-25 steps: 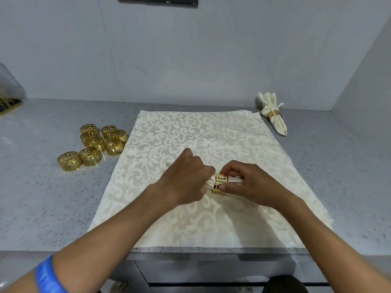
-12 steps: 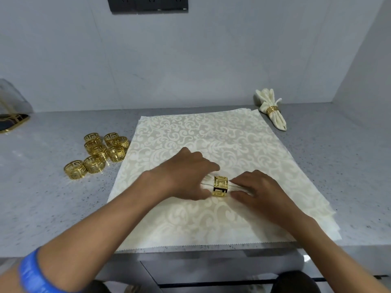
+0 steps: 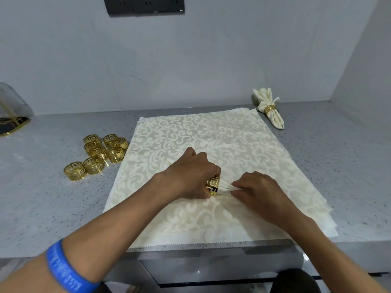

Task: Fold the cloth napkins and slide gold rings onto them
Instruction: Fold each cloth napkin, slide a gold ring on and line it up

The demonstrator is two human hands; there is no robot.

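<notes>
One ringed napkin (image 3: 271, 109) done at two o'clock — left hand (image 3: 190, 176) grips ring (image 3: 213, 185), right hand (image 3: 257, 192) pinches cloth (image 3: 225, 188); spare rings (image 3: 99, 154) and stack (image 3: 211, 134) remain.

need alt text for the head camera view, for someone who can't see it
Two bare hands work a gold ring along a gathered cream napkin on a stack of flat patterned napkins: the left hand holds the ring, the right hand pinches the cloth. Spare gold rings sit left on the grey counter; a finished ringed napkin lies far right.
</notes>
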